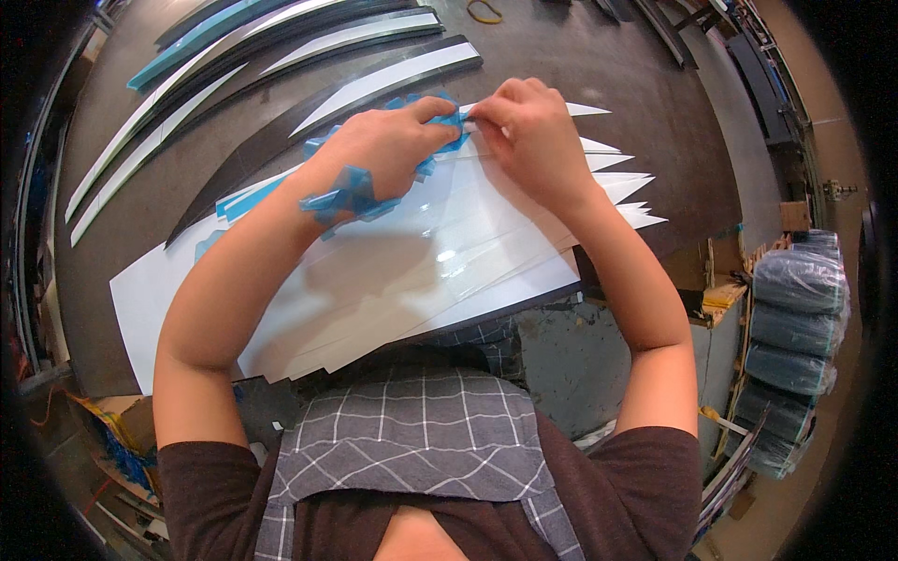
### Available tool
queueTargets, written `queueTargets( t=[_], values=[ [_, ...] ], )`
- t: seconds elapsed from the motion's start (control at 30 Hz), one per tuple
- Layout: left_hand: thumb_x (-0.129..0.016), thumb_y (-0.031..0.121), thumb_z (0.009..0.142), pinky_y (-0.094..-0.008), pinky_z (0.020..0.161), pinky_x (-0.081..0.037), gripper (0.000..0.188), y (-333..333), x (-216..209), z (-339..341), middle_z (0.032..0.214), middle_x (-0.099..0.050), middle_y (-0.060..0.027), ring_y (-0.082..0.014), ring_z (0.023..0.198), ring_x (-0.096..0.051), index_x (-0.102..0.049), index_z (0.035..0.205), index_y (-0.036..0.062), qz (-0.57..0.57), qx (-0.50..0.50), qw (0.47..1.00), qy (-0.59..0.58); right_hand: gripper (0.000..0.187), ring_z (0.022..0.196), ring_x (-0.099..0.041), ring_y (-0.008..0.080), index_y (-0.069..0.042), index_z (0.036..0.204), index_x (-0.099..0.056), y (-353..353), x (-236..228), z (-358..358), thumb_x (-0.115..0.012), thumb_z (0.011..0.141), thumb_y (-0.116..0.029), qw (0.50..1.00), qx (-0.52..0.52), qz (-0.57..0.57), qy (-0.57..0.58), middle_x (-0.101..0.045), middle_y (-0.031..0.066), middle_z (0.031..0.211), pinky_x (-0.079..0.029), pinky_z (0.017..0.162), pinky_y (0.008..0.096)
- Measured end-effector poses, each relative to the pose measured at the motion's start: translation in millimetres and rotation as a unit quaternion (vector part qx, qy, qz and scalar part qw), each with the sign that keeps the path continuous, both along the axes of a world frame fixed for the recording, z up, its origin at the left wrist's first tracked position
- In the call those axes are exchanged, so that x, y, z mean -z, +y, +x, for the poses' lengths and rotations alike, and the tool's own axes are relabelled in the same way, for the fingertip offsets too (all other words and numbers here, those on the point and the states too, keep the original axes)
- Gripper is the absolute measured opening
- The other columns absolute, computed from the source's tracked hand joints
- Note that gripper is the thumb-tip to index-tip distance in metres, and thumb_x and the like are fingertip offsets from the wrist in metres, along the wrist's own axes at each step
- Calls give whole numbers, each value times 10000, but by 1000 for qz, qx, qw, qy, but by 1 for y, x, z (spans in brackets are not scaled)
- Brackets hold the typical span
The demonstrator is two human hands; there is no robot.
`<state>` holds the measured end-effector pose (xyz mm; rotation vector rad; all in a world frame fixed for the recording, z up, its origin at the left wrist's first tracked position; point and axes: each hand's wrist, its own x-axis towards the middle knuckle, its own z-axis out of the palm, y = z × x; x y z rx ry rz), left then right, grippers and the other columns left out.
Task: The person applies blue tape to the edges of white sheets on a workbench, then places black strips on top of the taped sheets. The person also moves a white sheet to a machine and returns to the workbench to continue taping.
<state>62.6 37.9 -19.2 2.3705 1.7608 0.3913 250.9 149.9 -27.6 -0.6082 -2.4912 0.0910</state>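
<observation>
Crumpled translucent blue film (447, 140) bunches under and around the fingers of my left hand (393, 138), which is closed on it. Another piece of blue film (351, 192) clings to my left wrist. Close beside it, my right hand (533, 136) pinches at the edge of the film, near the tip of a white piece; what exactly lies between its fingertips is too small to make out. Below both hands spreads a stack of glossy white sheets (505, 257), overlapping, with pointed ends (622, 187) fanned out on the right. My forearms hide part of the stack.
Long curved black pieces with white strips (393, 75) lie across the dark table (645, 103) at the far left, beside a blue strip (192, 51). A yellowish band (485, 11) lies at the far edge. Plastic-wrapped dark rolls (795, 323) are stacked off the table's right side.
</observation>
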Motion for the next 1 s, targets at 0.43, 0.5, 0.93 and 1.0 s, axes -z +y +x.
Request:
queueTargets(
  t=[0.43, 0.5, 0.93, 1.0],
  values=[
    [-656, -85, 772, -374, 866, -588, 505, -2, -2, 1, 1424, -528, -76, -300, 1020, -690, -639, 1231, 127, 7, -6, 1000, 13, 79, 959, -607, 265, -72, 923, -730, 27, 0, 1, -681, 869, -103, 996, -71, -51, -37, -662, 78, 930, -518, 819, 377],
    [-659, -87, 770, -372, 861, -588, 506, -3, -2, 1, 1422, -529, -77, -299, 1012, -691, -641, 1229, 124, 13, -7, 1000, 14, 82, 960, -605, 263, -76, 927, -729, 25, -2, 3, -680, 871, -109, 992, -94, -70, -37, -661, 79, 934, -518, 823, 378],
    [-649, -97, 759, -371, 862, -579, 537, -2, 0, -1, 1401, -544, -76, -295, 1002, -689, -641, 1240, 140, 19, 1, 1000, 5, 87, 971, -579, 236, -43, 957, -709, 34, -8, -1, -695, 878, -76, 991, -105, -58, -62, -629, 77, 940, -515, 782, 328],
    [-641, -99, 760, -368, 868, -575, 536, -2, 1, 0, 1391, -550, -72, -294, 997, -687, -640, 1240, 138, 18, 3, 1000, 7, 85, 954, -587, 215, -31, 961, -699, 31, -8, 0, -682, 894, -80, 991, -106, -44, -65, -633, 72, 935, -514, 769, 312]
  ],
)
